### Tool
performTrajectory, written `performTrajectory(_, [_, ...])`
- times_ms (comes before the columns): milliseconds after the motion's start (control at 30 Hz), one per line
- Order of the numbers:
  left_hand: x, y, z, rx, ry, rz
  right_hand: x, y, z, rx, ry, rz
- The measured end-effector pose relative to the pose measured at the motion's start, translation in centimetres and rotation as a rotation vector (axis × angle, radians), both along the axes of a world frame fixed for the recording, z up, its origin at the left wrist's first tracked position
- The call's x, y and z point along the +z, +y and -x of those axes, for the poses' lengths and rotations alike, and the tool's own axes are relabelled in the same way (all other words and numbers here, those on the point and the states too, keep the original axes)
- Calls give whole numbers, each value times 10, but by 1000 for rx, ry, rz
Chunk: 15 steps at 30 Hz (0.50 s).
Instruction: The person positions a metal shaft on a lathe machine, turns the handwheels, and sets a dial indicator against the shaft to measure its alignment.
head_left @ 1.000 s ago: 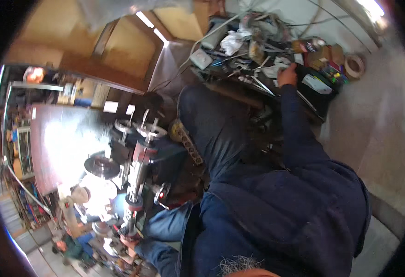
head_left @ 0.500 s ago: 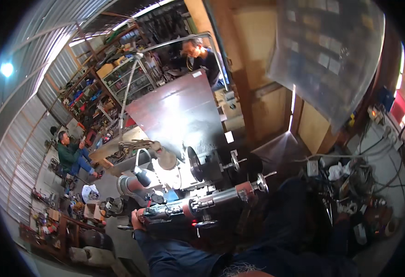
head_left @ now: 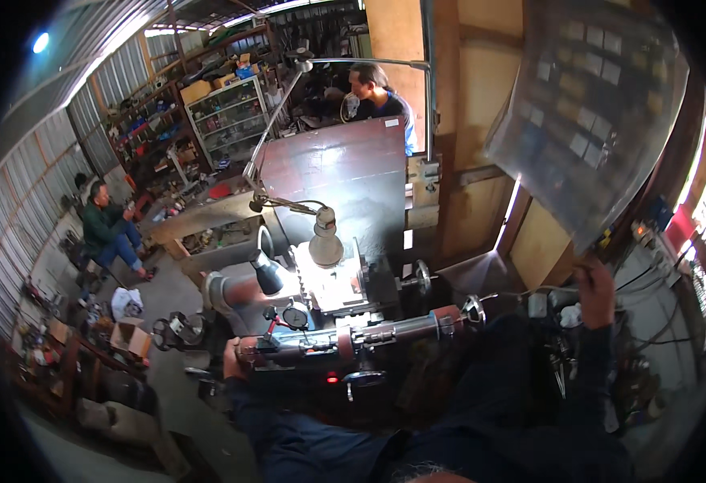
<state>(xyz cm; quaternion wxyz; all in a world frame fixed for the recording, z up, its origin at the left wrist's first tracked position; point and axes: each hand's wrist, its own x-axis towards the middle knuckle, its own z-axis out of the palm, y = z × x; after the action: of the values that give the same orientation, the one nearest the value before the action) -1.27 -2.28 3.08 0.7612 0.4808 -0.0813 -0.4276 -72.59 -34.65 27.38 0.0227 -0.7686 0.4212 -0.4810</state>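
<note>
The long silver metal cylinder [head_left: 409, 329] looks smooth and glossy; the broad reddish-brown panel [head_left: 329, 149] has a sheen. Dark-blue cloth sleeves [head_left: 268, 410] look matt, the hanging translucent plastic sheet [head_left: 582, 181] shiny, the grey metal wall [head_left: 27, 229] corrugated.

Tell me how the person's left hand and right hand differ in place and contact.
The left hand is against the left end of the metal machine; the right hand is off to the machine's right. The left hand sits lower in the view, while the right hand is higher, just below the hanging plastic sheet. Whether the right hand holds anything is unclear. Both are bare and extend from dark sleeves.
</note>
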Motion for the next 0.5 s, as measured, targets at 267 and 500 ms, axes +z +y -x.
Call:
performTrajectory(267, [-8,3,-8,21,-43,21,57,92,-260,862,-440,-342])
performTrajectory(500, [2,7,4,197,-477,-67,2,198,-425,1214,47,-238])
